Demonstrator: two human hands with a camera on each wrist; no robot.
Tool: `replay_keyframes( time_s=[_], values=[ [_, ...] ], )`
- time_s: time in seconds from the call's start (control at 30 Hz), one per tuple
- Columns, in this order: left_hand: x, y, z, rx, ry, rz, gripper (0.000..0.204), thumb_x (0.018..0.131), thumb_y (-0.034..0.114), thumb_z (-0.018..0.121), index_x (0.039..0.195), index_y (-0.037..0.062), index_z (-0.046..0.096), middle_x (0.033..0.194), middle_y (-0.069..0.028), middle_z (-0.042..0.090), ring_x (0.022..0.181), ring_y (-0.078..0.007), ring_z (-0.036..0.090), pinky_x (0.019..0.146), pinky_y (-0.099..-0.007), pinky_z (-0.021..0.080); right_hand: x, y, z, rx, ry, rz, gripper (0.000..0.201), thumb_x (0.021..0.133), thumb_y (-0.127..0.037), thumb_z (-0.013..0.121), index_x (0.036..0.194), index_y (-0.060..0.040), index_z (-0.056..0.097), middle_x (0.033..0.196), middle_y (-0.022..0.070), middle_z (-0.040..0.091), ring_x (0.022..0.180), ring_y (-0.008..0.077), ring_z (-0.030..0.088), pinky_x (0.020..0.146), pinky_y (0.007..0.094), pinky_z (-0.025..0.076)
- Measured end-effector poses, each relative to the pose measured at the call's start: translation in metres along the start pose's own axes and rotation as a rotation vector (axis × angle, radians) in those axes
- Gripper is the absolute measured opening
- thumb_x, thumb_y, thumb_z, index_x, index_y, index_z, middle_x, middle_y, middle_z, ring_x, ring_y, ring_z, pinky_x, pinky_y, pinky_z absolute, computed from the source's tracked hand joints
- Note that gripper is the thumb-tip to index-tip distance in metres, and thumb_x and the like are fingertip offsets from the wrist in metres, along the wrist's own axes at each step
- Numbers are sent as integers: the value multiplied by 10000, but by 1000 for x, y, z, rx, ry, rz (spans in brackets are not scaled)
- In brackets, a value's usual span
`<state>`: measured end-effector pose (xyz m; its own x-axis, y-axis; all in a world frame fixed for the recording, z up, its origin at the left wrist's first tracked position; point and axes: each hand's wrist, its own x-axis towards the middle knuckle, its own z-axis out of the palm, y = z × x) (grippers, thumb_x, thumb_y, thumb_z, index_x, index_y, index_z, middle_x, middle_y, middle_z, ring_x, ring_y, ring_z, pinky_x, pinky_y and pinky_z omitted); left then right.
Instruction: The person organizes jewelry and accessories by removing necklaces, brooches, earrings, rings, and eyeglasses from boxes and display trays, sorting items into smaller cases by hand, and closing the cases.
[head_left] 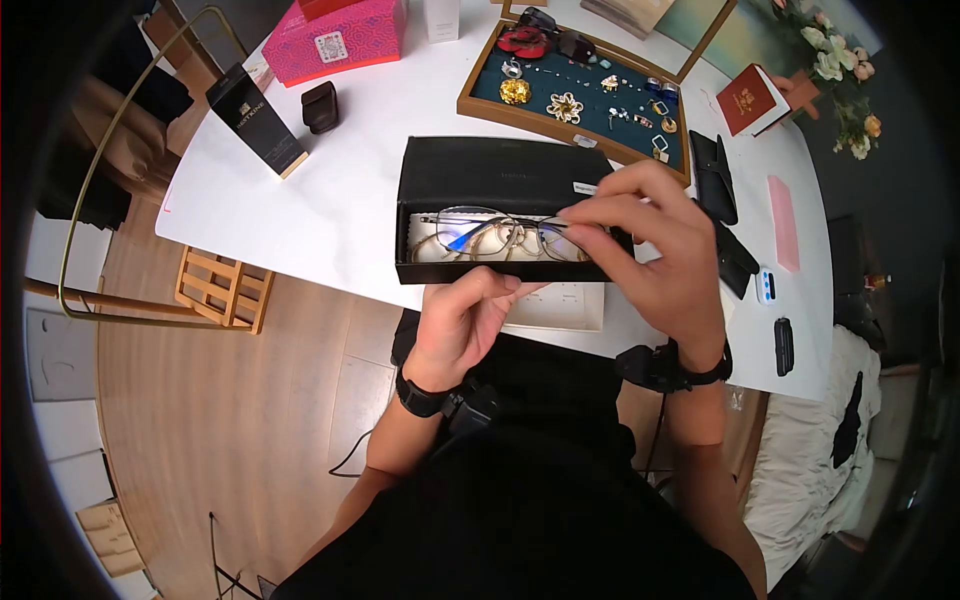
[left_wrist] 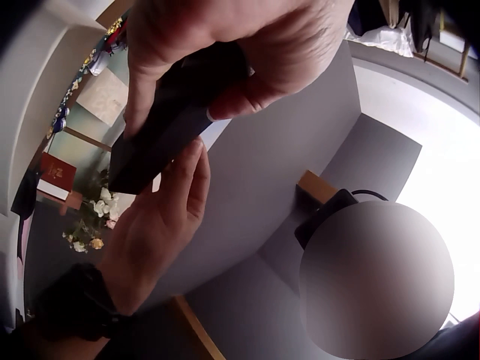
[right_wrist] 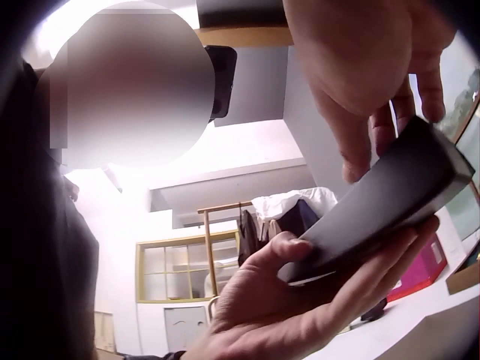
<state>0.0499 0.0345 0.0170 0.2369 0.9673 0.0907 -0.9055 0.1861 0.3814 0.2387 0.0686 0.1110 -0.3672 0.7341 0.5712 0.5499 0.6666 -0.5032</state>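
Observation:
A black hinged glasses case (head_left: 495, 175) is held up over the table's near edge, its lid tilted back. My left hand (head_left: 462, 322) grips it from below, thumb at the front wall; in the right wrist view this left hand (right_wrist: 300, 319) lies around the case's underside. Thin-rimmed eyeglasses (head_left: 462, 242) sit in the case over a light lining. My right hand (head_left: 665, 255) pinches them at their right end between thumb and fingers. In the left wrist view the case (left_wrist: 150, 139) hides the eyeglasses from sight.
Beneath the case lies a white box (head_left: 570, 308). Behind it stands a wooden jewelry tray (head_left: 540, 122) with brooches and rings. A black carton (head_left: 255, 122), small brown case (head_left: 320, 107) and pink box (head_left: 335, 40) are at left. A red book (head_left: 748, 100) and black pouches (head_left: 712, 175) are right.

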Motion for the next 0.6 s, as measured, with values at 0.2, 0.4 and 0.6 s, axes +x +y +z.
replay_keyframes(
  time_s=[0.2,0.4,0.6],
  values=[
    [-7,-1,3,276,53,21,496,771,-167,496,1248,-44,549,1137,-140,637,1034,-228,633,937,-409,531,7,-4,8,-21,-186,-27,125,791,-68,779,900,-34,730,859,51,581,738,181,587,615,293,462],
    [-9,2,-5,317,27,-16,445,804,-180,571,1218,-16,590,1136,-94,649,1023,-160,636,823,-275,529,7,-9,10,-62,-196,-74,106,801,-148,758,828,-75,685,842,20,567,799,212,588,646,323,478],
    [-7,-1,4,250,59,47,422,798,-175,567,1190,-22,600,1113,-97,655,1012,-168,639,834,-285,529,3,-7,6,-42,-182,-141,111,792,-111,762,839,-71,669,871,11,618,796,215,594,641,316,487]
  ],
)
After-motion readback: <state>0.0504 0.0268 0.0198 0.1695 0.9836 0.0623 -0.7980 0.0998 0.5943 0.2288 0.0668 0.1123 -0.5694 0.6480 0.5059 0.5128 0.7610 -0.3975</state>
